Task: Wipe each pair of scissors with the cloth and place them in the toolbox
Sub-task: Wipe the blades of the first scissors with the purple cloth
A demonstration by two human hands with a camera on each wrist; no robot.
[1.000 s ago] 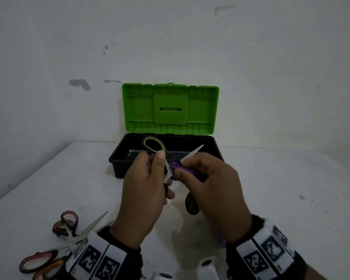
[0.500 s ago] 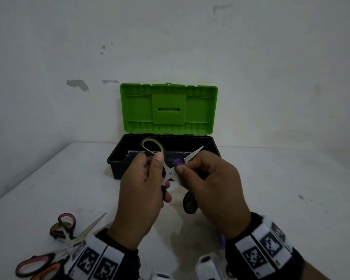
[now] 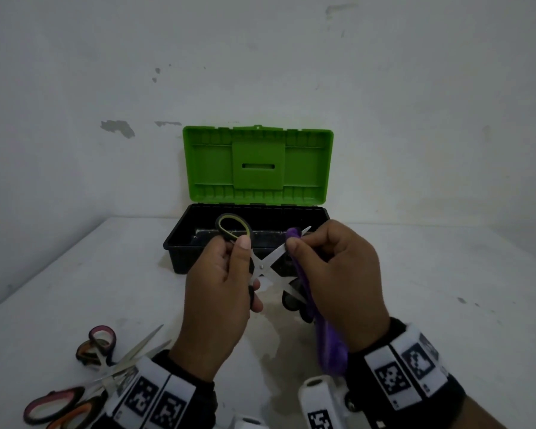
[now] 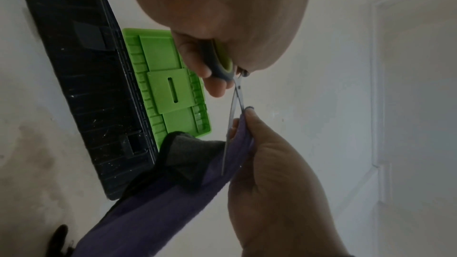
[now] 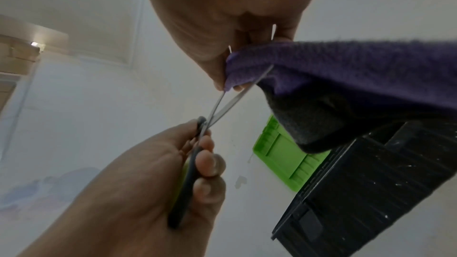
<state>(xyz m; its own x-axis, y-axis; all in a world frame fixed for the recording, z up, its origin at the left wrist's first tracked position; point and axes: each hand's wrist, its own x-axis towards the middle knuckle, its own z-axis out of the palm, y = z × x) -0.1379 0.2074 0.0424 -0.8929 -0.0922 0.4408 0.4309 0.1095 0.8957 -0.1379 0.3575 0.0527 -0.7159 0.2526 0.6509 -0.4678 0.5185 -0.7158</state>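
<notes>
My left hand [image 3: 229, 274] grips the handle of a pair of scissors [image 3: 265, 264] with black and yellow-green loops, held above the table in front of the toolbox [image 3: 180, 243]. The blades stand spread in an X. My right hand [image 3: 328, 267] pinches a purple cloth [image 3: 328, 345] around the upper blade near its tip. The cloth's tail hangs down past my right wrist. In the left wrist view the cloth [image 4: 160, 212] wraps the blades [image 4: 235, 108]. In the right wrist view the cloth [image 5: 346, 69] covers the blade tips. The toolbox is black, its green lid [image 3: 257, 164] upright.
Two more pairs of scissors lie on the white table at the front left, one with pink and orange handles [image 3: 96, 345], another with red and orange handles [image 3: 56, 410]. A wall stands right behind the toolbox.
The scissors have opened wider into an X. My right hand has slid the cloth out along the upper blade toward its tip.
</notes>
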